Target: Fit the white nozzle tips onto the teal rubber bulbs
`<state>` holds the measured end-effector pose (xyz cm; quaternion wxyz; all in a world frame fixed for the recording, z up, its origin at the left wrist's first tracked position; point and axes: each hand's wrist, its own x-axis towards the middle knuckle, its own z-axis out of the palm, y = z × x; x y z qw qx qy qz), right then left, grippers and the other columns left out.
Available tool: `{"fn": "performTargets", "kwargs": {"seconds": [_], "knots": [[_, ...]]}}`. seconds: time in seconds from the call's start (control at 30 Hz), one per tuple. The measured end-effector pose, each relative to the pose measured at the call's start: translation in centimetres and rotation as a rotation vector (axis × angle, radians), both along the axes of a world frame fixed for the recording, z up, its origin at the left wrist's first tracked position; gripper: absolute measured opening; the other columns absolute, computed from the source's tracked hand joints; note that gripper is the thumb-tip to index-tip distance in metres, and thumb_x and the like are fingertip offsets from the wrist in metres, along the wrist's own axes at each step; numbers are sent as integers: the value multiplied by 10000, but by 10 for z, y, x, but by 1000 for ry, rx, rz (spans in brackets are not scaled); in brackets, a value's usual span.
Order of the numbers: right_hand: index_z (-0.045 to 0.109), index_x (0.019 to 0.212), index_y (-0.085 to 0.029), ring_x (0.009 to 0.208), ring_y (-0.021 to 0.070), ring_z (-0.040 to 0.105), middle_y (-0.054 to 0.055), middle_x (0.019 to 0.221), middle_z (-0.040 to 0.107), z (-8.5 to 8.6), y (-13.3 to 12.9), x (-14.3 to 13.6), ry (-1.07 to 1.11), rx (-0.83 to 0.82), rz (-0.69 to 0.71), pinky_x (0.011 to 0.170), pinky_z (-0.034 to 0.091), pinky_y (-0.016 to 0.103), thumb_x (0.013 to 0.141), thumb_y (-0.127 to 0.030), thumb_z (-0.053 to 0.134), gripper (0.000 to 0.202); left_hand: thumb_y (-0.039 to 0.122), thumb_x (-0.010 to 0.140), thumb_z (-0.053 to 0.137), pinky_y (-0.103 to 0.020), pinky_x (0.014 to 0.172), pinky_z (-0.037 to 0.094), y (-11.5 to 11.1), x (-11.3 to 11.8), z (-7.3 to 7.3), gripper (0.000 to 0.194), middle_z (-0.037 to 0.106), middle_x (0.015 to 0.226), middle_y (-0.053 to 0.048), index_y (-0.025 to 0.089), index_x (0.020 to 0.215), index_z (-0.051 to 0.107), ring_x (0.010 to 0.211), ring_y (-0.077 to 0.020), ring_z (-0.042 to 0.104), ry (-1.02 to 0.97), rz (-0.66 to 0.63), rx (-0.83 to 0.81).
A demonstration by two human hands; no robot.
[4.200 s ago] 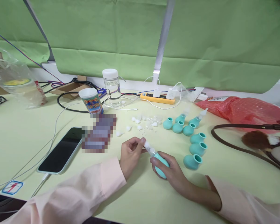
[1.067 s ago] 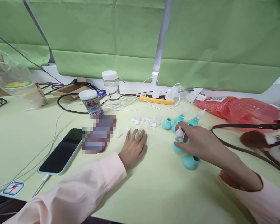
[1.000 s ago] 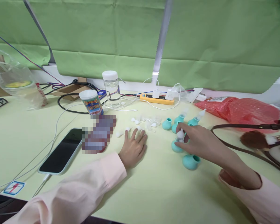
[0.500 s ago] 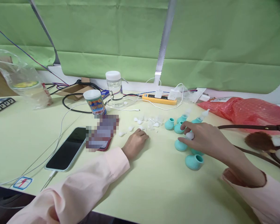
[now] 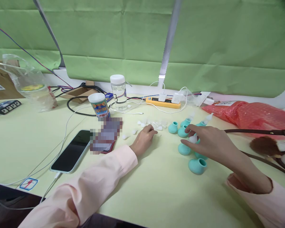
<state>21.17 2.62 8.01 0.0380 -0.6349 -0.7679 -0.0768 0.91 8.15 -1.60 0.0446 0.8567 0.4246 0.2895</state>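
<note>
The white nozzle (image 5: 193, 138) shows inside the parted right grip (image 5: 210, 142).

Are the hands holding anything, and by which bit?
I can't tell. The right hand is curved by a white tip, its grip unclear; the left hand is near small white pieces, its grip unclear too.

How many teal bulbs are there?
8 visible teal bulbs: two at the back with tips, two nearer and left, one at the thumb of the right hand, one partly behind its fingers, two nearest the camera. More may be hidden.
</note>
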Motion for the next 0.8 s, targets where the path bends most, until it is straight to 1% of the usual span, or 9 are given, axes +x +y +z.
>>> {"fn": "performTargets", "kwargs": {"seconds": [0.13,0.27,0.33,0.43,0.53,0.6,0.67,0.73,0.8], "knots": [[547,807,-222,530,167,541,-9,595,587,1,-1,2,12,32,25,433,260,224,702,-440,471,253,69,777,379,-267,660,450,11,7,7,287,563,889,-85,128,953,599,755,-162,559,32,17,-31],[548,805,-213,514,154,538,-4,625,595,1,-1,3,41,47,46,442,274,225,714,-436,455,258,70,728,466,-275,673,447,17,10,13,303,596,811,-81,113,1006,581,750,-184,567,70,19,-82],[546,799,-211,515,151,539,-2,635,599,1,-1,2,50,54,55,447,279,224,716,-429,454,251,64,706,483,-280,675,444,19,9,12,286,602,755,-78,105,963,601,735,-191,564,88,29,-106],[541,804,-217,524,157,543,-5,629,601,0,-1,2,43,44,47,446,282,223,715,-428,464,242,64,703,472,-296,675,439,21,8,9,203,596,704,-89,97,818,636,721,-205,561,103,61,-128],[539,811,-219,544,168,552,-3,641,606,-1,-1,1,26,39,42,443,290,226,716,-432,474,243,42,722,416,-308,647,439,21,9,9,225,586,692,-111,89,695,634,691,-207,565,100,96,-141],[543,819,-212,556,176,557,8,669,612,-1,-1,1,18,74,60,449,308,237,722,-425,475,244,31,737,383,-315,627,440,17,10,14,258,586,715,-132,77,681,631,677,-207,571,79,106,-147],[547,854,-194,598,193,565,34,718,616,-1,-3,-1,20,178,105,492,351,268,734,-402,477,250,40,748,380,-318,627,444,9,11,25,260,591,753,-143,73,706,635,685,-207,577,39,96,-153],[542,906,-171,684,216,570,69,792,613,-1,-7,-5,55,325,186,570,389,303,757,-361,470,252,68,750,409,-303,644,449,-3,11,37,240,603,730,-119,86,707,645,693,-195,583,-17,62,-170],[524,961,-158,761,219,565,90,855,602,-2,-14,-12,128,410,302,622,406,309,783,-314,455,246,127,745,467,-257,616,461,-16,9,48,191,618,671,-72,104,735,657,624,-155,588,-78,9,-216]]}}
